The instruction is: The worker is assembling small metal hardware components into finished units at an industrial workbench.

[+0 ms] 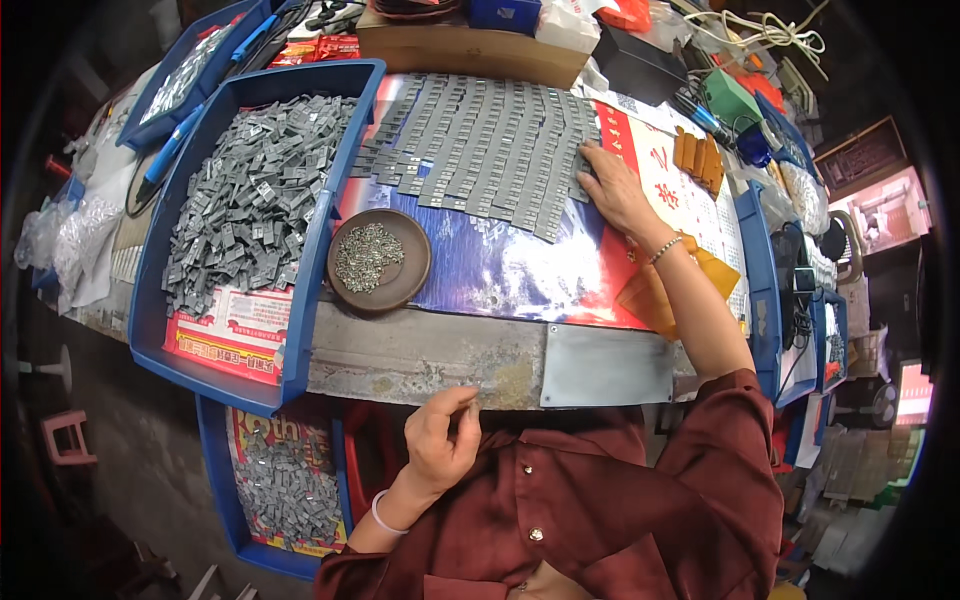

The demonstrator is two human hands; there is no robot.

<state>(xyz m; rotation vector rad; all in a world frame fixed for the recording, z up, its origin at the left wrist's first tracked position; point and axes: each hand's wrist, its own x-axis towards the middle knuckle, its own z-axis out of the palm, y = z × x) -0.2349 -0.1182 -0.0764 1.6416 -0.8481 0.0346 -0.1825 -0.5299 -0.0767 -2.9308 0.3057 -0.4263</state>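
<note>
Trays first, far left: a big blue tray (300, 250) heaped with loose grey metal clips (255, 200), a red-and-white printed sheet (225, 335) lining its near end. A second blue tray (215, 470) sits lower, under the bench edge, also holding grey clips over a red printed liner.

My left hand (440, 445) is near my chest, fingers curled in narrow, thumb and forefinger pinched together; whether they hold a small piece I cannot tell.

Just right of the big tray, a round brown dish (380, 262) holds a small pile of tiny silver parts (367, 256).

Centre, far side: rows of grey clips (480, 140) laid flat, overlapping like shingles, on a glossy blue and red poster (500, 270). My right hand (612, 190) rests open and flat, fingers spread on the right end of those rows, holding nothing.

My judgement: steady the rows with a light palm, press evenly so no row slides, and bring each new piece in square to the last.

Right of the hand, the poster turns white with red characters. A row of small orange blocks (697, 160) lies beyond it, and a yellow-orange paper (650, 295) shows under my forearm. Far centre, a tan cardboard box (470, 50); beside it, a black box (640, 65) and a green box (730, 98).
</note>
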